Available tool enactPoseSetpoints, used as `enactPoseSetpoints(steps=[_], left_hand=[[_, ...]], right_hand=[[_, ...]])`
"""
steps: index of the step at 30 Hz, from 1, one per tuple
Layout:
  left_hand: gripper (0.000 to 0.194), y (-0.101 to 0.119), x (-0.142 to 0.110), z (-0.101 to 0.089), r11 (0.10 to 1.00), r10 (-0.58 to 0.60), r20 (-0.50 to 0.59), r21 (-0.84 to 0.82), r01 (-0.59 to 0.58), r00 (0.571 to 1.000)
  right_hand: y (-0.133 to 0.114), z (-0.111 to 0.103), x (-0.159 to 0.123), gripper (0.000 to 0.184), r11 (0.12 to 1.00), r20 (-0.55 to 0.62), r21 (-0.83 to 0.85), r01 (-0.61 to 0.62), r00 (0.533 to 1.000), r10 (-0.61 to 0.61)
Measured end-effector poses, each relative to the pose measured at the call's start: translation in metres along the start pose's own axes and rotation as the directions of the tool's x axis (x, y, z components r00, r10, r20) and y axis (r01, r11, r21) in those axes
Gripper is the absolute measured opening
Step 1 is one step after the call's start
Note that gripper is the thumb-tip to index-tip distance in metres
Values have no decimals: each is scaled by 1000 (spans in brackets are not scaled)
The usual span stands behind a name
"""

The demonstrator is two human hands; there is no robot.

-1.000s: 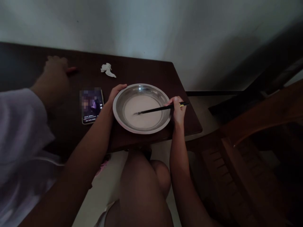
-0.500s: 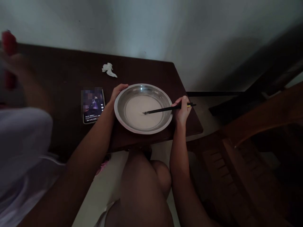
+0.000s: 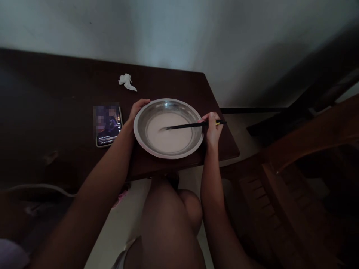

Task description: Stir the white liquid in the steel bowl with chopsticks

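Observation:
A wide stainless steel bowl [image 3: 143,144] sits near the table's front edge, with a pale, creamy liquid [image 3: 171,139] inside. My left hand [image 3: 137,109] is closed on the bowl's left rim, its fingertips at the far edge and the rest partly hidden. In my right hand [image 3: 213,129], beside the right rim, is a pair of black chopsticks [image 3: 187,126] with gold-coloured bands. They reach across the bowl, and their tips are blurred in the liquid left of its middle.
Left of the bowl, a phone [image 3: 109,125] with a lit screen lies on the dark table [image 3: 174,84]. Behind it is a crumpled white tissue [image 3: 127,82]. The wall [image 3: 168,33] borders the table's far side. A wooden chair [image 3: 269,175] stands to the right.
The chopstick tips have swept left and slightly up in the liquid. At the left, another person's arm with a red object has left view, and their white clothing has mostly gone too.

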State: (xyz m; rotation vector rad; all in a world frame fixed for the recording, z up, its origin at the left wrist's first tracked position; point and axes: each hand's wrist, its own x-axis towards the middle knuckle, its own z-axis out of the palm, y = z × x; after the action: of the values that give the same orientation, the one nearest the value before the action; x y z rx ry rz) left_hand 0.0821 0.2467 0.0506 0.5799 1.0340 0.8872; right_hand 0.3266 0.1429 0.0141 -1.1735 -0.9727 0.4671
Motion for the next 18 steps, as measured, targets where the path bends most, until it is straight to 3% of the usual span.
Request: enactPoseSetpoints(steps=[2, 4, 8, 13, 18], left_hand=[[38, 0, 1, -1, 1000, 6, 16, -3, -6, 1000], [36, -1, 1, -1, 1000, 11, 31, -5, -11, 999], [32, -2, 1, -1, 1000, 20, 40, -12, -19, 999], [30, -3, 6, -4, 999, 38, 41, 1, -38, 998], [24, -5, 9, -7, 997, 64, 44, 36, -66, 997]], right_hand=[[1, 0, 1, 54, 999, -105, 38, -5, 994, 9], [1, 0, 0, 55, 998, -121, 68, -15, 992, 24], [0, 0, -1, 52, 1000, 49, 12, 5, 999, -6], [2, 0, 0, 53, 995, -96, 95, 6, 995, 3], [-2, 0, -2, 50, 999, 95, 42, 2, 995, -6]])
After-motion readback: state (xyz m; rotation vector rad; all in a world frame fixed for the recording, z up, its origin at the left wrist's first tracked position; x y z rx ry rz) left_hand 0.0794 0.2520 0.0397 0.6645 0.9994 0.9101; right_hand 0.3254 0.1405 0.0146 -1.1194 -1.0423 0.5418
